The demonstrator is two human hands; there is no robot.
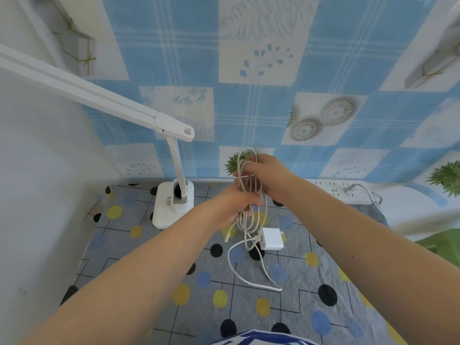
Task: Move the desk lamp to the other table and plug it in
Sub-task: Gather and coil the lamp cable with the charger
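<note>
A white desk lamp (174, 202) stands at the back left of the table, its long head reaching up and to the left. Above the table's middle, both hands hold a coiled white cable (249, 185). My right hand (267, 178) grips the top of the coil. Lower down, my left hand (234, 207) grips the same bundle. Loose loops hang below to a white power adapter (272, 239) lying on the dotted cloth, and one cable end trails toward me.
A white power strip (348, 192) lies at the back right against the wall, with one plug and cord in it. The table (149, 282) has a grey cloth with coloured dots. A blue checked cloth covers the wall behind.
</note>
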